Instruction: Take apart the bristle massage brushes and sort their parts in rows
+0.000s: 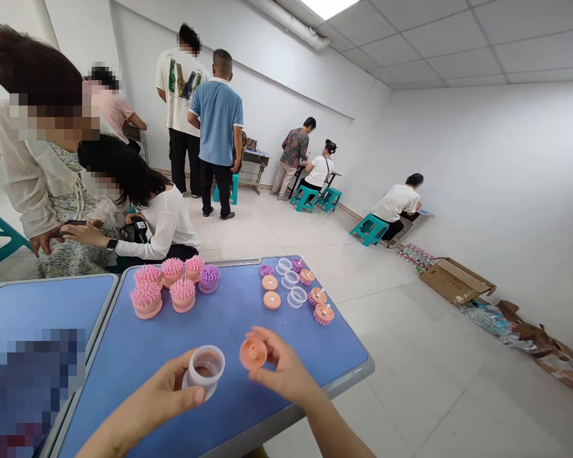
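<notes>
My left hand (165, 391) is closed around a translucent plastic ring (205, 369), waisted like a spool, its wide opening tilted up. Just to the right, my right hand (281, 366) grips a round orange cap (253, 353) by its rim, with a small raised knob at its centre. A short gap separates the two pieces. Beyond my left hand stand several assembled bristle brushes (183, 295), pink-topped on orange bases, and one purple brush (209, 278). Toward the far right of the table lie translucent rings (297, 297), flat orange discs (272, 300) and upturned bristle heads (323, 313) with white stems.
The blue table (229, 324) has a grey edge and adjoins another blue table (42, 305) at left. Two people sit close at the left. Others stand or sit on teal stools (370, 229) along the walls. An open cardboard box (456, 280) lies on the floor at right.
</notes>
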Demonstrator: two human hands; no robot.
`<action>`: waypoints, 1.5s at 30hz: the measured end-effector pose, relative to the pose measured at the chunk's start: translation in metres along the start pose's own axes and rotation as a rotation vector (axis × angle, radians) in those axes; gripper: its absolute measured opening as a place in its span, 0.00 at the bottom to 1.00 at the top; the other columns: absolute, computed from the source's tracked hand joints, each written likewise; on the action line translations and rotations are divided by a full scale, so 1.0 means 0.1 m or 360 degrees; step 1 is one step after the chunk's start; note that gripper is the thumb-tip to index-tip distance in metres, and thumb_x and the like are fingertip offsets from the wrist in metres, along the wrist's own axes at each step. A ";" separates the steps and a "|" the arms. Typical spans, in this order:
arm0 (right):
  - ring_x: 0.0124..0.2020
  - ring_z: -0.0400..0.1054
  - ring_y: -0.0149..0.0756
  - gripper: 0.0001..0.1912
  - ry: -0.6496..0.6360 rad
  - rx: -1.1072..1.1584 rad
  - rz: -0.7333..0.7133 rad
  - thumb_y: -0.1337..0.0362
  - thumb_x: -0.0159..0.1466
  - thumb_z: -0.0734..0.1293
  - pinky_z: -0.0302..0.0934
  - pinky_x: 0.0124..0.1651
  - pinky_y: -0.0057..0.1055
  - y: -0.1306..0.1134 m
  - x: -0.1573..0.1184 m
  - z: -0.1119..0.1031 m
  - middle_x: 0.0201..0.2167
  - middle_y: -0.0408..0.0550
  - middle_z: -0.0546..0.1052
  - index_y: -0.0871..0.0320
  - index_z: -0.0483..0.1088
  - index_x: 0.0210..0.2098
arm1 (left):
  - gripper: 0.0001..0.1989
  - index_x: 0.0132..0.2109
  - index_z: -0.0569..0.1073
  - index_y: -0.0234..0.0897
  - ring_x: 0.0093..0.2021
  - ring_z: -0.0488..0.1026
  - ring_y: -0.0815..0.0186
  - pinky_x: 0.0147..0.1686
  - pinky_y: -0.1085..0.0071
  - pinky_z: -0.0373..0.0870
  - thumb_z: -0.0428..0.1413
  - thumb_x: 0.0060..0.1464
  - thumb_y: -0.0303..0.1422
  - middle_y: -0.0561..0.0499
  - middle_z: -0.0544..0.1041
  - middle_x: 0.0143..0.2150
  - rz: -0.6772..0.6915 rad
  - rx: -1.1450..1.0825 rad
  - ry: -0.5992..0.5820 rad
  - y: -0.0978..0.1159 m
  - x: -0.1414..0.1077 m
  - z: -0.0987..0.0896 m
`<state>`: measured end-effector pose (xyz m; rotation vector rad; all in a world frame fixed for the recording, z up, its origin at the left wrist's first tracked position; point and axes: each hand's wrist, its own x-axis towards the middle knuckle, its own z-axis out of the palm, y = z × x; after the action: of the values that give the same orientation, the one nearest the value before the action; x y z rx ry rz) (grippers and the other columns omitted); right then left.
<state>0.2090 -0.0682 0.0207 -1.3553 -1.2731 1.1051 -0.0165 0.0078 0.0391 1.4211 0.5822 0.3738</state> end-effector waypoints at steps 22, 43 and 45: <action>0.45 0.65 0.47 0.29 0.0630 -0.1178 -0.0201 0.63 0.51 0.68 0.59 0.47 0.47 0.27 0.37 -0.55 0.43 0.50 0.72 0.52 0.62 0.52 | 0.23 0.39 0.74 0.38 0.36 0.68 0.59 0.34 0.70 0.65 0.59 0.38 0.49 0.50 0.74 0.34 -0.0005 0.0072 0.0012 0.01 -0.03 0.00; 0.46 0.65 0.42 0.17 0.0618 -0.1017 -0.0465 0.59 0.58 0.63 0.61 0.49 0.43 0.09 0.09 -0.19 0.44 0.52 0.72 0.56 0.67 0.47 | 0.30 0.46 0.69 0.35 0.32 0.61 0.69 0.30 0.76 0.59 0.65 0.35 0.42 0.55 0.67 0.32 0.0001 -0.0148 -0.0037 -0.04 0.00 0.06; 0.40 0.68 0.37 0.19 0.0220 -0.0853 -0.0507 0.59 0.58 0.64 0.64 0.44 0.36 -0.05 -0.01 0.03 0.42 0.50 0.73 0.54 0.65 0.49 | 0.30 0.47 0.69 0.35 0.31 0.61 0.69 0.30 0.76 0.58 0.65 0.35 0.41 0.55 0.67 0.32 0.0001 -0.0142 -0.0054 -0.05 0.01 0.06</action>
<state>0.2053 -0.0690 0.0253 -1.5089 -1.6815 0.4544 -0.0123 0.0030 0.0340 1.3397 0.5312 0.3711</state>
